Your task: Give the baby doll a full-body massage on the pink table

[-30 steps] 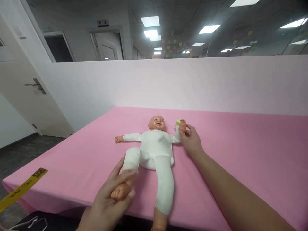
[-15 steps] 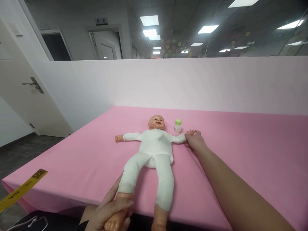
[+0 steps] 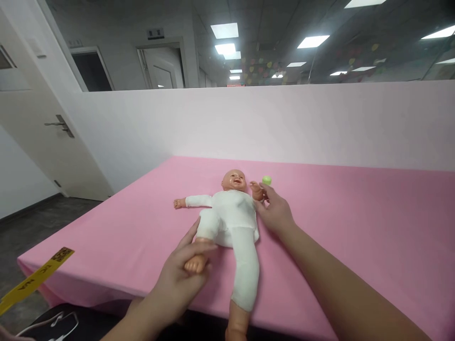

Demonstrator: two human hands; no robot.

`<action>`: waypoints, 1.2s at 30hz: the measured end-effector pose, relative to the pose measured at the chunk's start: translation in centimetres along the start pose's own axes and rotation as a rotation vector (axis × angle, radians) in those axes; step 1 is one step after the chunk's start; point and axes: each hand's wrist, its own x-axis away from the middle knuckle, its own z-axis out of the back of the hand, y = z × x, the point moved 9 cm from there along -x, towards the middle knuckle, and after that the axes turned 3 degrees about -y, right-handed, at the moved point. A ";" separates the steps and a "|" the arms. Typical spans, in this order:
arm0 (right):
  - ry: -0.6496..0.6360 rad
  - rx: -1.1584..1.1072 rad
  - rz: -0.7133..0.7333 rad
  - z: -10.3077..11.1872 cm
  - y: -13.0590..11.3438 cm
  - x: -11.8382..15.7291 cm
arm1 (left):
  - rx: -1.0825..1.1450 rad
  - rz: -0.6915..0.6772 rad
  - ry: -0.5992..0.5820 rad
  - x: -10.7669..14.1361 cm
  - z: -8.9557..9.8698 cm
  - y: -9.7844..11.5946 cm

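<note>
A baby doll in a white suit lies on its back on the pink-covered table, its head toward the wall. My left hand is wrapped round the lower leg and foot on the left, with that knee bent up toward the belly. The other leg lies straight toward the table's near edge. On the right, my right hand grips the doll's forearm near the wrist, and the arm is folded up beside the shoulder. The doll's other arm is stretched out to the left. Behind my right hand shows the green cap of a small bottle.
The pink table meets a low white wall at the back. A yellow strip crosses the lower left. A door stands at the left, and a white cable lies on something dark at the bottom left.
My left hand has pushed the doll's leg up and away from me, bending the knee. My right hand has moved left with the doll's arm, which is now folded in; the bottle is mostly covered.
</note>
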 end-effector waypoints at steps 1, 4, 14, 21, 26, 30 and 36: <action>-0.057 0.034 0.054 -0.6 -1.2 0.2 | 0.034 0.027 0.009 -1.3 -0.1 0.0; -0.190 0.113 0.243 -2.2 -4.0 0.9 | 0.142 0.088 -0.006 -5.0 -0.8 0.1; -0.222 0.247 0.455 -4.4 -4.5 1.6 | 0.312 0.217 -0.070 -11.3 -3.0 -2.0; -0.185 0.130 0.251 -3.3 -3.9 1.1 | 0.134 0.156 -0.020 -9.4 -1.9 -1.4; -0.048 -0.046 -0.016 -0.9 -0.1 0.4 | -0.041 0.024 -0.049 -4.3 -1.4 0.4; 0.150 -0.156 -0.189 1.5 4.3 -0.2 | -0.159 -0.094 -0.043 0.4 -1.3 1.4; 0.195 -0.226 -0.433 2.4 10.9 -0.6 | -0.181 -0.070 0.150 4.8 0.1 0.1</action>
